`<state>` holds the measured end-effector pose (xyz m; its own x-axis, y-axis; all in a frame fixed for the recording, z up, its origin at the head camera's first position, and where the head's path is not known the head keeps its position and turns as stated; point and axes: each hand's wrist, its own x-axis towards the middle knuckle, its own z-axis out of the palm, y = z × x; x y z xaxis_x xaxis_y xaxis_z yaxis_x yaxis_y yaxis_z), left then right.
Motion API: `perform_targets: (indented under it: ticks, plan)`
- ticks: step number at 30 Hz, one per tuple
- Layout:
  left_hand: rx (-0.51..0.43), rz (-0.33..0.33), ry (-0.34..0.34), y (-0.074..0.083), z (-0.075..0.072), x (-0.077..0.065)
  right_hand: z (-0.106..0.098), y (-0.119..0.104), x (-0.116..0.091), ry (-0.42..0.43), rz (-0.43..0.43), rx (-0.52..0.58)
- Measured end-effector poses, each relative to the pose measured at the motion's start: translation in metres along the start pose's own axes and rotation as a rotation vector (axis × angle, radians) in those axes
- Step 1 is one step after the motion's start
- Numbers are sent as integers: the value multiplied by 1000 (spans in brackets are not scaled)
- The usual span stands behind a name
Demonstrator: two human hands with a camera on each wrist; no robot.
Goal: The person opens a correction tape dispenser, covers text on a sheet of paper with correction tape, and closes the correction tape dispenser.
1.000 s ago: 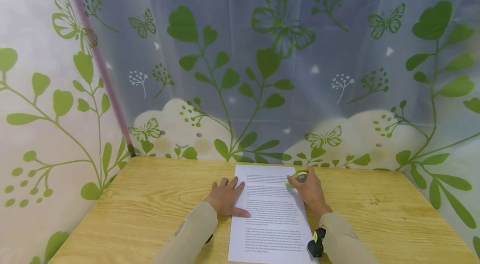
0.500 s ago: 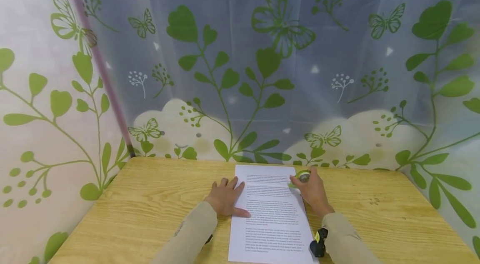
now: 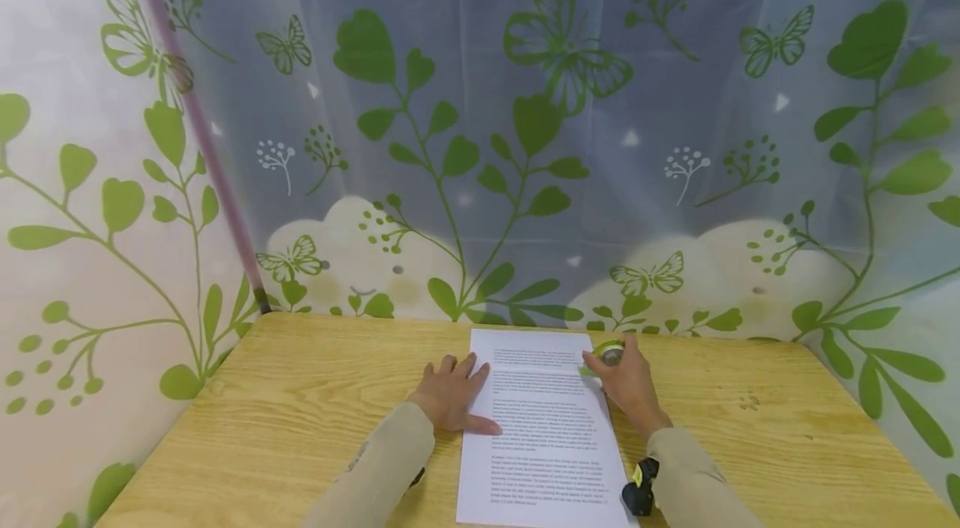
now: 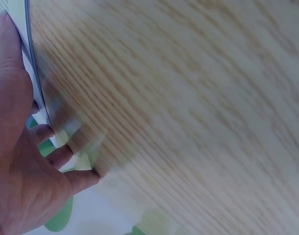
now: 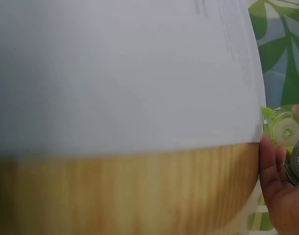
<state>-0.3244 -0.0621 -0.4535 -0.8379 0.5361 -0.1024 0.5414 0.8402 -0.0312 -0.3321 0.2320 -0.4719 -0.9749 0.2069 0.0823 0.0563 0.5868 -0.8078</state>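
Note:
A white printed sheet of paper (image 3: pixel 543 449) lies lengthwise on the wooden table. My left hand (image 3: pixel 447 397) rests on its left edge, fingers spread, with the thumb across the margin; in the left wrist view the other fingertips of that hand (image 4: pixel 22 161) reach the tabletop. Near the upper right edge of the sheet, my right hand (image 3: pixel 628 382) grips a green correction tape dispenser (image 3: pixel 611 353) between thumb and fingers. The right wrist view shows the dispenser's clear green case (image 5: pixel 286 128) with round reels inside, partly covered by the fingers. Its tip is too small to make out.
The wooden table (image 3: pixel 750 428) extends to both sides of the sheet. Behind it hangs a blue-grey curtain (image 3: pixel 480 136) with green leaves and butterflies, and a pale one (image 3: pixel 67 203) closes the left side. A black-and-yellow device (image 3: pixel 640 488) sits on the right wrist.
The right hand has slid a little to the right with the correction tape dispenser, toward the sheet's right edge. The left hand and the paper have stayed in place.

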Motion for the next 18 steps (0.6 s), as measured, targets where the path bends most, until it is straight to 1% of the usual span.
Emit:
perform_targets:
  ticks: [4,7,10,14,18]
  plan:
    - [0,-4,-12,0,-1,0,0,2,0,3,-1,30]
    - [4,-7,-21,1,-1,1,0,5,0,17,13,77]
    - [10,-3,-27,2,1,2,-1,11,-1,60,78,222]
    - [25,6,-21,3,3,2,-9,17,-1,111,186,444]
    - [39,1,-13,1,2,3,-12,4,-4,141,231,629]
